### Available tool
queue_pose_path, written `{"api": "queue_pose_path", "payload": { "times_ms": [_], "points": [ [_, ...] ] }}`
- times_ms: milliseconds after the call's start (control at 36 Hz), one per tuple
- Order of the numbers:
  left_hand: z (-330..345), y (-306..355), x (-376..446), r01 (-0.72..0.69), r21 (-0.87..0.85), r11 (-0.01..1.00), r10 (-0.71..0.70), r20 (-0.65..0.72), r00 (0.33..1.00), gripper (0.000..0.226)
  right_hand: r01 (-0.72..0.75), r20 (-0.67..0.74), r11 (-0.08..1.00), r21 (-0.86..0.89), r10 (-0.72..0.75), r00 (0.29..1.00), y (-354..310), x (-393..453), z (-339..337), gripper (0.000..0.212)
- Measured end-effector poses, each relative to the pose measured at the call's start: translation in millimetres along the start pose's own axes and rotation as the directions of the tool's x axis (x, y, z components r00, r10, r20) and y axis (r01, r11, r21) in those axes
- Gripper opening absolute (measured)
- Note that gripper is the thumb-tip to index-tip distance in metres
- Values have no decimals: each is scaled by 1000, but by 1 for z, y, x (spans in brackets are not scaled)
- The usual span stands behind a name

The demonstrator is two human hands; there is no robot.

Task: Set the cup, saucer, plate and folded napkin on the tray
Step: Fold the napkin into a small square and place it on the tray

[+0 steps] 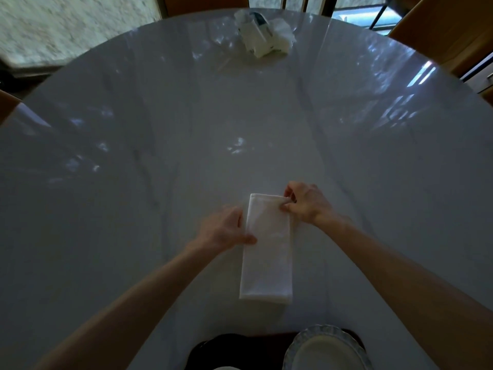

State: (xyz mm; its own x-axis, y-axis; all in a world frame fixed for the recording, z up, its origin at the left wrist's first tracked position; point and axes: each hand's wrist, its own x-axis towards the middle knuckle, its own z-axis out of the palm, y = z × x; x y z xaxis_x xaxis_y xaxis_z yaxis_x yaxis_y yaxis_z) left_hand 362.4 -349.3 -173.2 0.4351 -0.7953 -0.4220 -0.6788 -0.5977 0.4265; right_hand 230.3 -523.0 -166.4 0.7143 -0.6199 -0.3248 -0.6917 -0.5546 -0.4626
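At 6 o'clock a plate [326,351] sits on the dark tray [240,348]. Beyond, the folded napkin [268,249] lies on the counter [133,156]; left hand [226,228] thumb presses its edge, right hand [304,202] grip pinches its 1 o'clock corner. At 12 o'clock, a crumpled packet [262,33].

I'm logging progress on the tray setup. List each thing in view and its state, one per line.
napkin: folded into a long strip, flat on the table, not on the tray.
left hand: thumb on the napkin's left edge.
right hand: pinching the napkin's far right corner.
plate: on the dark tray, empty.
tray: at the near edge, mostly out of view.
tissue packet: crumpled, open, at the far side.
table: glossy.
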Motion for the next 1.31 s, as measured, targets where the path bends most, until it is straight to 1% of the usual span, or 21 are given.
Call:
{"api": "queue_pose_path", "payload": {
  "times_ms": [56,111,194,278,389,472,528,611,722,778,861,972,1000,1056,1111,1167,1194,1250,1306],
  "points": [
    [12,-5,-5,5,1,1000,-5,-120,993,48,-6,17,998,56,5,1000,1,-1,-2,25],
    [22,-10,-7,29,-34,999,-35,-205,978,50,-3,29,995,95,0,1000,1,-2,-5,29],
    [28,-13,-11,7,-82,997,-26,-233,972,47,49,6,997,52,-49,999,-2,-2,-10,18],
    [29,-13,-11,-13,-111,994,-14,-241,970,45,119,-63,993,14,-118,991,-7,0,-16,15],
    [28,-10,-7,24,-138,990,-62,-282,958,42,188,-151,981,54,-178,972,-17,2,-23,15],
    [30,-8,-6,26,-154,988,-79,-351,933,44,255,-222,962,100,-229,948,-23,-4,-28,15],
    [32,-8,-7,31,-157,987,-91,-389,917,44,302,-243,946,116,-268,932,-25,-14,-30,13],
    [31,-10,-6,28,-147,989,-83,-385,919,46,365,-219,921,133,-332,918,-20,-33,-30,12],
    [28,-17,-5,-26,-166,986,-32,-338,940,50,395,-143,901,177,-374,916,-6,-58,-31,17],
    [26,-20,-6,-49,-171,984,-7,-312,950,39,397,-92,904,161,-387,917,1,-69,-30,19],
    [25,-22,-7,-52,-145,988,8,-293,956,8,422,-28,900,106,-421,906,13,-85,-23,20],
    [26,-15,-12,-75,-256,964,-19,-346,938,10,431,63,901,37,-433,899,30,-97,-2,24],
    [26,-12,-14,-106,-244,964,7,-374,927,10,429,85,902,38,-431,898,33,-99,2,24],
    [28,-2,-22,-184,-151,971,106,-417,903,14,428,106,902,61,-433,895,34,-101,4,23],
    [30,10,-33,-230,-41,972,192,-421,887,22,387,64,911,146,-399,915,28,-101,4,19],
    [36,24,-42,-235,45,971,233,-411,881,30,337,-42,914,226,-336,941,23,-97,7,29],
    [41,31,-45,-223,73,972,233,-410,882,33,326,-96,918,227,-311,945,21,-93,10,33],
    [52,43,-47,-183,89,979,204,-413,888,39,328,-179,925,192,-296,938,17,-83,19,31],
    [61,50,-47,-148,81,986,168,-407,898,42,361,-232,928,92,-332,914,13,-77,28,28]
  ]
}}
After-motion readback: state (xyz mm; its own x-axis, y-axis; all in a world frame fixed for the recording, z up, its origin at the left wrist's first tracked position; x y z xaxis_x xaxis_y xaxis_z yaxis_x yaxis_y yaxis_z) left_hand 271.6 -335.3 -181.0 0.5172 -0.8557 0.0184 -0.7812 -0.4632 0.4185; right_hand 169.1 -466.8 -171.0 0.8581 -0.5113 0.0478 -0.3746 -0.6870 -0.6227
